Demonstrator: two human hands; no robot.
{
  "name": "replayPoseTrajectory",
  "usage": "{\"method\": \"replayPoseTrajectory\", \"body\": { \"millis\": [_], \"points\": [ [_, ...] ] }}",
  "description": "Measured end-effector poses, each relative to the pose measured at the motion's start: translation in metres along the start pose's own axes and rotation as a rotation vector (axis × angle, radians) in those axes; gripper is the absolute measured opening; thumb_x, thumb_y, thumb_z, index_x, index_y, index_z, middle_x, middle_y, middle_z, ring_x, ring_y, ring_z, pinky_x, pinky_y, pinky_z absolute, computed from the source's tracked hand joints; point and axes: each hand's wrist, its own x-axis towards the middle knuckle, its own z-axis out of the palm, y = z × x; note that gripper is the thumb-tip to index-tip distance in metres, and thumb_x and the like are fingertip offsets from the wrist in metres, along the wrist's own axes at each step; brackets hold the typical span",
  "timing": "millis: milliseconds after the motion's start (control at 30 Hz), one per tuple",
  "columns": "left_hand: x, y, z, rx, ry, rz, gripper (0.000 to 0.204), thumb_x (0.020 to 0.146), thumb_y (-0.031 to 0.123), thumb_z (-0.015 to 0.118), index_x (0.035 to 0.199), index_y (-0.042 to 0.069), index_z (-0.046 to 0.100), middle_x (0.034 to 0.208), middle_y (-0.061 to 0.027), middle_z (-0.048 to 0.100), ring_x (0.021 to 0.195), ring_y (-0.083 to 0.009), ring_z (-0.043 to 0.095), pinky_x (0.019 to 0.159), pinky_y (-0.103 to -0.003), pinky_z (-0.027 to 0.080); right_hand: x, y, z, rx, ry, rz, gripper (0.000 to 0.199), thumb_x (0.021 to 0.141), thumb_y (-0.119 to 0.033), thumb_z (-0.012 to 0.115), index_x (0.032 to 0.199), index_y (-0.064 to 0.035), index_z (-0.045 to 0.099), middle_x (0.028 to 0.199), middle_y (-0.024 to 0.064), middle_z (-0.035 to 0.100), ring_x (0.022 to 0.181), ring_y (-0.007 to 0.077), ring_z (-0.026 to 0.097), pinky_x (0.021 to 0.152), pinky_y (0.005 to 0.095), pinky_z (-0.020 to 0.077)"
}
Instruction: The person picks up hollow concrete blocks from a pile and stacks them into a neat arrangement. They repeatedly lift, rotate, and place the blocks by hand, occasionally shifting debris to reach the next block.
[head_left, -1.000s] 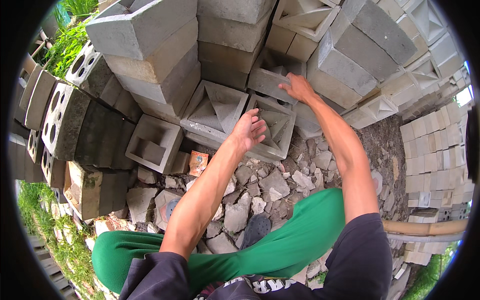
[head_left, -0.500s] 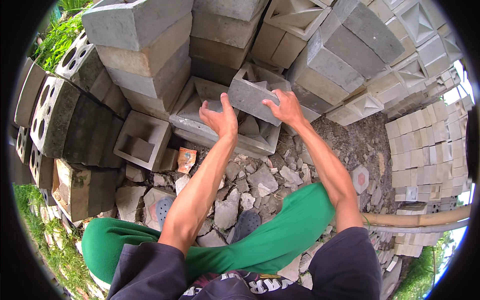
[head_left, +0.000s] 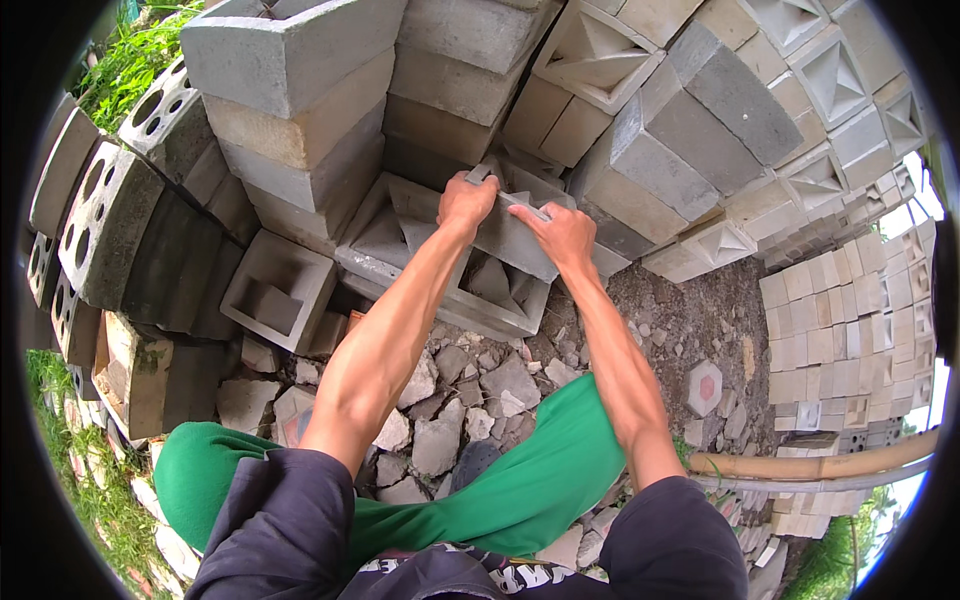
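Note:
A grey hollow concrete block (head_left: 512, 241) rests tilted on top of other ventilation blocks (head_left: 388, 240) in the low row ahead of me. My left hand (head_left: 468, 203) has its fingers curled over the block's upper left corner. Along the same top rim, toward the right, my right hand (head_left: 562, 238) grips with the thumb on the near side and fingertips hidden behind the edge. Part of the block's hollow lies out of sight behind my hands.
Tall stacks of concrete blocks (head_left: 300, 130) rise at the back left. More stacked blocks (head_left: 650, 150) stand at the right. A single hollow block (head_left: 278, 290) sits at the left. Broken rubble (head_left: 440, 440) covers the ground. A bamboo pole (head_left: 810, 466) juts in at right.
My left hand has gone from spread beside the block to gripping its upper left corner. My right hand keeps its hold on the rim.

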Motion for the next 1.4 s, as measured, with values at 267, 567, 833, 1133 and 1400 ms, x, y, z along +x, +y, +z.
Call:
{"method": "replayPoseTrajectory", "body": {
  "millis": [267, 567, 833, 1133, 1400],
  "points": [
    [-0.06, -0.035, -0.023, -0.115, 0.122, 0.106, 0.067, 0.08, 0.035, 0.069, 0.134, -0.001, 0.057, 0.121, -0.0242, 0.066, 0.115, -0.0345, 0.063, 0.099, -0.039, 0.047, -0.05, -0.029, -0.03, 0.068, 0.2, -0.217, 0.059, 0.074, -0.059, 0.077, 0.058, -0.0045, 0.06, 0.045, 0.0108, 0.054, 0.044, 0.0311, 0.056, 0.046, 0.0391, 0.0452],
    [-0.089, -0.081, -0.023, 0.027, 0.11, 0.121, 0.058, 0.082, 0.03, 0.07, 0.131, 0.0, 0.061, 0.117, -0.0216, 0.069, 0.111, -0.0305, 0.066, 0.097, -0.037, 0.047, -0.125, -0.024, -0.005, 0.101, 0.11, -0.273, 0.057, 0.075, -0.055, 0.079, 0.056, -0.0093, 0.05, 0.047, 0.0052, 0.053, 0.043, 0.0231, 0.053, 0.055, 0.0347, 0.0406],
    [-0.066, -0.07, -0.04, 0.396, -0.068, 0.125, 0.056, 0.075, 0.03, 0.069, 0.122, -0.001, 0.065, 0.11, -0.0232, 0.07, 0.105, -0.0353, 0.067, 0.093, -0.04, 0.05, -0.127, -0.025, -0.005, 0.265, 0.068, -0.243, 0.051, 0.077, -0.054, 0.077, 0.076, -0.0056, 0.062, 0.075, 0.0086, 0.066, 0.079, 0.0259, 0.063, 0.074, 0.0376, 0.0452],
    [-0.043, -0.037, -0.047, 0.848, -0.293, 0.225, 0.039, 0.076, 0.02, 0.066, 0.107, -0.004, 0.064, 0.104, -0.0241, 0.07, 0.103, -0.0395, 0.067, 0.09, -0.046, 0.052, -0.118, 0.0, 0.021, 1.022, -0.172, 1.024, 0.068, 0.079, -0.012, 0.074, 0.138, 0.0025, 0.043, 0.13, 0.0156, 0.058, 0.12, 0.0271, 0.054, 0.104, 0.0378, 0.0405],
    [-0.048, -0.041, -0.039, 0.947, -0.227, 0.261, 0.046, 0.079, 0.018, 0.064, 0.119, -0.003, 0.057, 0.11, -0.0221, 0.069, 0.106, -0.0385, 0.066, 0.092, -0.046, 0.053, -0.115, 0.004, 0.033, 1.053, -0.212, 1.118, 0.069, 0.07, 0.005, 0.07, 0.134, -0.0014, 0.047, 0.123, 0.0154, 0.06, 0.113, 0.0319, 0.056, 0.095, 0.0443, 0.0475]
  ]
}}
